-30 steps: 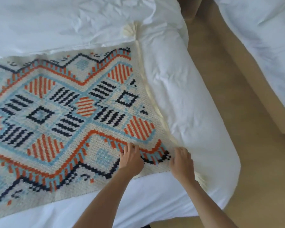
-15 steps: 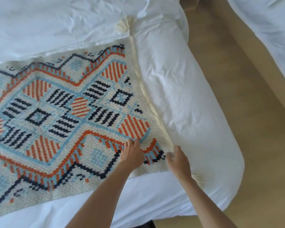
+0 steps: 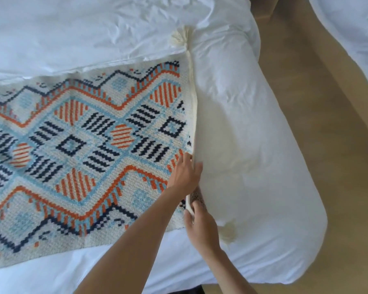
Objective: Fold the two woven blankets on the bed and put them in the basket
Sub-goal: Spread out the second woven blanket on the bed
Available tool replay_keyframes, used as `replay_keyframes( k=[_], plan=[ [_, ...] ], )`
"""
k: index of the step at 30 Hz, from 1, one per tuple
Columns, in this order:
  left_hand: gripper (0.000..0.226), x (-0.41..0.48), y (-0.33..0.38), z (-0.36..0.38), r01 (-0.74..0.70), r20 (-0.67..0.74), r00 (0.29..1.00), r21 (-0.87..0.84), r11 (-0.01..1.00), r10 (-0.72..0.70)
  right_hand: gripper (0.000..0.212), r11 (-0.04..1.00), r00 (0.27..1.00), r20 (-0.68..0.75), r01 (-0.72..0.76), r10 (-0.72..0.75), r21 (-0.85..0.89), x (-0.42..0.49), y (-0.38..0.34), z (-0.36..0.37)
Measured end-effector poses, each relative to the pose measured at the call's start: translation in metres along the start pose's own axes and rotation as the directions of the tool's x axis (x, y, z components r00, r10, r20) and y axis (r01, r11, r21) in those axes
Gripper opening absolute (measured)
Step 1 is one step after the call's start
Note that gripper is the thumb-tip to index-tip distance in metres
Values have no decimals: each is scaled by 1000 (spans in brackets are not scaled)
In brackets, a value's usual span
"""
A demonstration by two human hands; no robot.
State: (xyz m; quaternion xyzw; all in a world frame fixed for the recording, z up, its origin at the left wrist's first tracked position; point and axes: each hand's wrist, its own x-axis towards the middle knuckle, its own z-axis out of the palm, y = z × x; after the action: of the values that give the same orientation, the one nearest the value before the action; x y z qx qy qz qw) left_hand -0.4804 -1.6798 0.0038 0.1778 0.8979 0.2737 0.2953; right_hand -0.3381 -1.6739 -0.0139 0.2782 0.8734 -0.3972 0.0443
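Your woven blanket (image 3: 89, 149) lies spread flat across the bed (image 3: 253, 145), its cream ground patterned with orange, light blue and navy zigzags, striped diamonds and small squares; it carries no writing, label or brand mark that can be read. Its right edge runs along the bed's right side, short of the rounded white edge of the mattress, with a cream tassel (image 3: 180, 38) at the far corner and another tassel (image 3: 228, 230) at the near corner, close to the bed's near right corner. Your left hand (image 3: 186, 175) rests on that right edge of the blanket, fingers extended and spread flat on the weave rather than closed around anything. Your right hand (image 3: 201, 224) is just nearer you on the same edge, fingers curled around the cream border, which is lifted and turned so that a bit of the mesh-like underside shows between your two hands. The two hands are close together but not touching. A rumpled white duvet (image 3: 94, 32) covers the far part of the bed and overlaps the blanket's far edge. Only this one blanket is in view. Beyond the bed's right side is tan floor (image 3: 327, 166), and another white bed (image 3: 353, 24) shows at the upper right.
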Motion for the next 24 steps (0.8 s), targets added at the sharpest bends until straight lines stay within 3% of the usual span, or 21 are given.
replay_keyframes(
  k=[2, 7, 14, 24],
  plan=[
    [32, 3, -4, -16, 10, -44, 999, -14, 1000, -11, 17, 1000, 1000, 17, 16, -16, 11, -5, -16, 14],
    [65, 6, -41, -62, 26, -156, 988, 83, 996, -13, 21, 997, 994, 87, 65, -69, 47, -14, -58, 53],
    [48, -5, -127, -127, 71, -164, 984, 32, 997, -65, 14, 991, 979, 159, 119, -126, 52, -22, -125, 115],
    [36, -49, -290, -223, 169, -154, 973, -39, 985, -173, 8, 996, 967, 255, 42, -21, -79, -61, -239, 235]
  ],
)
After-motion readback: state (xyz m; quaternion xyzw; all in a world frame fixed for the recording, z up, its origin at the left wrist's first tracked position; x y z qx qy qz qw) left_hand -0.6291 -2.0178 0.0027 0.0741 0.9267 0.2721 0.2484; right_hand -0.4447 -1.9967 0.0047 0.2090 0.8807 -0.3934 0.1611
